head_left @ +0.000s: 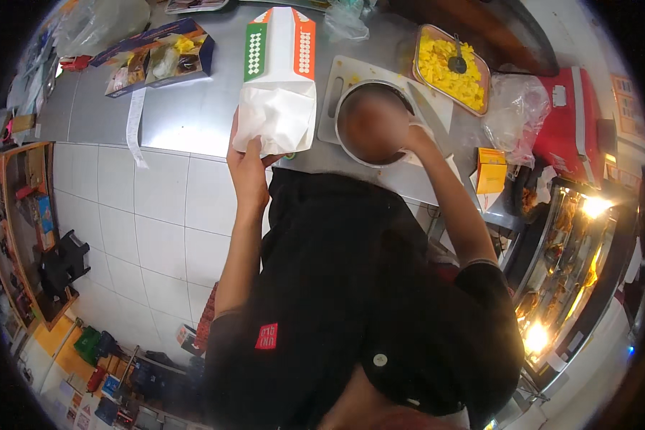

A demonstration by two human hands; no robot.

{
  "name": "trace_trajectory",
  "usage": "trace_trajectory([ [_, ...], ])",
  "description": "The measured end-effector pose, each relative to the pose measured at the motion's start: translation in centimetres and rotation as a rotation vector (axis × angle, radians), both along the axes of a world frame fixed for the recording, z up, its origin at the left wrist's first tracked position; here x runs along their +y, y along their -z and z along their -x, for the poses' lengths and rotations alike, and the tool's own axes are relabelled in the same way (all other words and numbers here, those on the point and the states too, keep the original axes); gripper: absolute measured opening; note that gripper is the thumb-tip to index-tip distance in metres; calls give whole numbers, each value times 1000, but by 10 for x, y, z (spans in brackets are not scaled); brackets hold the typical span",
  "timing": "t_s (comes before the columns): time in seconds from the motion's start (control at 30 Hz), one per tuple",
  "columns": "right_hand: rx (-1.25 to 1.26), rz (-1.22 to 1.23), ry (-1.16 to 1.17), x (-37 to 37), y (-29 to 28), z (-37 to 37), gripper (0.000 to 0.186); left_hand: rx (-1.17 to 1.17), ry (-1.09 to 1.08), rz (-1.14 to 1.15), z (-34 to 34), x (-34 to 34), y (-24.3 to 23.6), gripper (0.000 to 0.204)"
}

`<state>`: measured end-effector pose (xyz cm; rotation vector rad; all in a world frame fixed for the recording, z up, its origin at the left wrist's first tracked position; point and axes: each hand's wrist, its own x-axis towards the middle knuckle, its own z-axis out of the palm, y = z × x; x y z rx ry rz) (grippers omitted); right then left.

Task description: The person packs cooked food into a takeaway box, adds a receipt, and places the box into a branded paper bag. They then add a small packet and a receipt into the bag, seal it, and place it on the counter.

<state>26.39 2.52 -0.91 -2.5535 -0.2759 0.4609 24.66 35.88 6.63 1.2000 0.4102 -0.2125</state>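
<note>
My left hand [251,166] grips the near end of a long paper takeaway box [279,72]. The box is white in the middle, with a green patterned side and an orange one. Crumpled white paper [276,115] sits at its near end, under my thumb. My right hand [413,136] reaches over the right rim of a round metal bowl [344,147]. A reddish-brown blur fills the bowl's middle and hides my right fingers, so whether they hold anything does not show. Below the bowl lies a white cutting board [327,122], and a knife [426,107] rests to its right.
A tray of yellow chunks [437,54] with a dark utensil stands at the far right. Beside it are a clear plastic bag [516,111] and a red case [562,129]. At the left, a dark partitioned box [150,61] holds food. A lit display case [566,265] stands near right.
</note>
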Motion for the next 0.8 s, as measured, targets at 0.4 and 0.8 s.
trace_trajectory([
  [0.4,-147,673,-328,56,-30,10,71,-18,-24,-34,-3,-5,-1,54],
  [0.8,-44,138,-39,16,-47,3,59,-24,-20,-47,-7,-3,-1,52],
])
